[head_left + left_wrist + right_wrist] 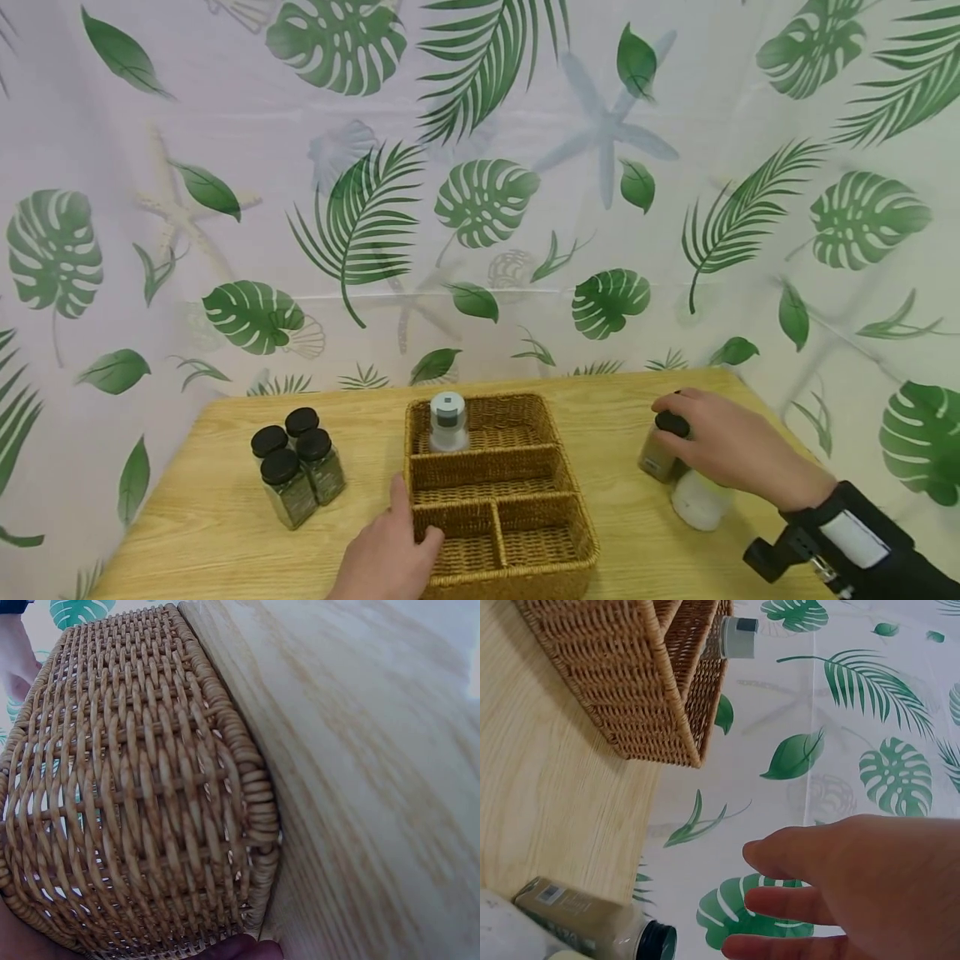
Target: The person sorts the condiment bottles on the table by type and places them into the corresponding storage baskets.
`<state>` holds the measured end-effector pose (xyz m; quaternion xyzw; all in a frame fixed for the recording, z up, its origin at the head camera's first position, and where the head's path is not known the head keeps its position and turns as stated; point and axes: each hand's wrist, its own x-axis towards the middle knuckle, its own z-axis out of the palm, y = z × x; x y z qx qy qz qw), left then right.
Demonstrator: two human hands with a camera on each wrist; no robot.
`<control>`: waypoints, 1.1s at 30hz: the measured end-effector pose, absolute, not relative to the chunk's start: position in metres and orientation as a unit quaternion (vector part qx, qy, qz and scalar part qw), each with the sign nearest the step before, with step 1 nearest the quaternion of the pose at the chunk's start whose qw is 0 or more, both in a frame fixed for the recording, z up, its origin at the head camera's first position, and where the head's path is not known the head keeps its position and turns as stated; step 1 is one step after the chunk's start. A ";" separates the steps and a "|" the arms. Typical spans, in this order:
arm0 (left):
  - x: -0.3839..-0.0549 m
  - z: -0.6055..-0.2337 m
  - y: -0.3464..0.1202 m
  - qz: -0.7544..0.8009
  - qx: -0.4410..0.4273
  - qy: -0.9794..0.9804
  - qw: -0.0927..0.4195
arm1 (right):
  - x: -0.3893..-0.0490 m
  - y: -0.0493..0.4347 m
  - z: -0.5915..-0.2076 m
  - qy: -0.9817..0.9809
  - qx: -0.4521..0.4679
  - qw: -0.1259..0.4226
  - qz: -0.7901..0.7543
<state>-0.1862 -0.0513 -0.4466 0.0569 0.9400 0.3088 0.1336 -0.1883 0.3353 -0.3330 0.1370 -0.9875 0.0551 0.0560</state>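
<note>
My left hand [392,546] holds the left side of a brown woven basket [585,533], thumb over the rim. In the left wrist view its fingertips [232,947] show low beside the wicker wall. On the right, my right hand [723,446] hovers over a black-capped spice jar [657,458], thumb and fingers spread about the cap. The right wrist view shows these fingers apart from the jar [585,919]. A white container [699,504] stands right beside that jar. Inside the basket's back compartment is a clear bottle with a pale grey cap [447,410].
Several black-lidded jars of dried herbs [292,492] stand grouped on the left of the wooden table [360,425]. Dividers [487,454] split the basket into compartments. A leaf-printed cloth [525,333] hangs behind the table's back edge.
</note>
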 end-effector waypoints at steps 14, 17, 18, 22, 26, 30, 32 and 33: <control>-0.186 -0.447 -0.051 0.311 0.059 0.939 0.134 | -0.174 0.371 -0.352 -0.995 0.083 0.010 0.051; -0.187 -0.447 -0.050 0.306 0.056 0.941 0.131 | -0.174 0.376 -0.356 -0.996 0.074 -0.001 0.047; -0.187 -0.447 -0.050 0.303 0.056 0.943 0.129 | -0.174 0.377 -0.357 -0.996 0.073 -0.005 0.046; -0.188 -0.447 -0.051 0.303 0.055 0.942 0.131 | -0.175 0.377 -0.361 -0.997 0.065 -0.016 0.033; -0.188 -0.448 -0.052 0.309 0.060 0.940 0.132 | -0.177 0.378 -0.363 -0.997 0.062 -0.027 0.029; -0.188 -0.449 -0.052 0.312 0.059 0.939 0.134 | -0.176 0.380 -0.366 -0.996 0.066 -0.033 0.040; -0.189 -0.449 -0.052 0.313 0.058 0.939 0.135 | -0.176 0.381 -0.367 -0.996 0.068 -0.033 0.045; -0.189 -0.449 -0.052 0.312 0.057 0.939 0.134 | -0.176 0.382 -0.368 -0.996 0.069 -0.032 0.046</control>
